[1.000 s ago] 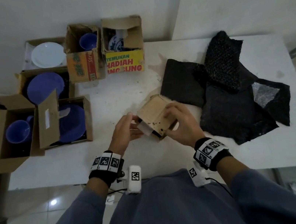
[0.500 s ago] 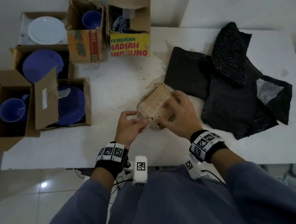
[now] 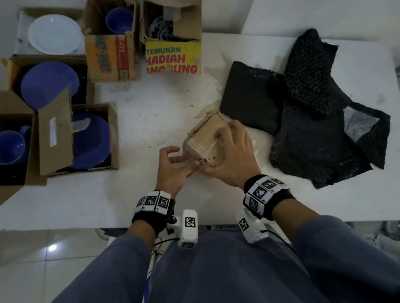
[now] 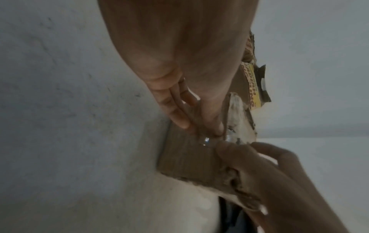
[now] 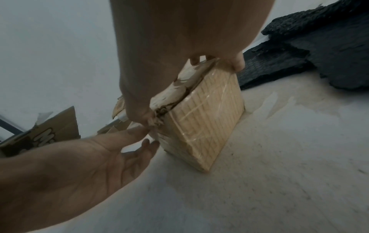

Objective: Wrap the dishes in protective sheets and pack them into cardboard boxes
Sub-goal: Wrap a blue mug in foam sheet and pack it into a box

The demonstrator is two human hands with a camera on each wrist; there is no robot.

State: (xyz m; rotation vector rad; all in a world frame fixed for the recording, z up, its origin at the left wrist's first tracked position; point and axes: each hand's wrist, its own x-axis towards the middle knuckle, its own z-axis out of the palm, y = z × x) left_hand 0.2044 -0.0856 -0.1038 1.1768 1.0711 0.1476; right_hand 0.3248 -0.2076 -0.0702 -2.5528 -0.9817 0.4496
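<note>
On the stained white table (image 3: pixel 156 111), right fingers (image 3: pixel 235 132) grip a taped box (image 3: pixel 204 135), left fingers (image 3: pixel 183 169) straight against it.

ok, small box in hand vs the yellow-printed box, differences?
The small box is closed and taped; the yellow-printed box stands open, a patterned dish inside. The small box is plain brown and gripped by the right hand; the yellow-printed box is untouched. Both are cardboard, on the white table.

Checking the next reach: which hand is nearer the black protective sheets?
Right. The right hand holds the small box, just beside the black sheets; the left hand touches the box's opposite side, farther away.
</note>
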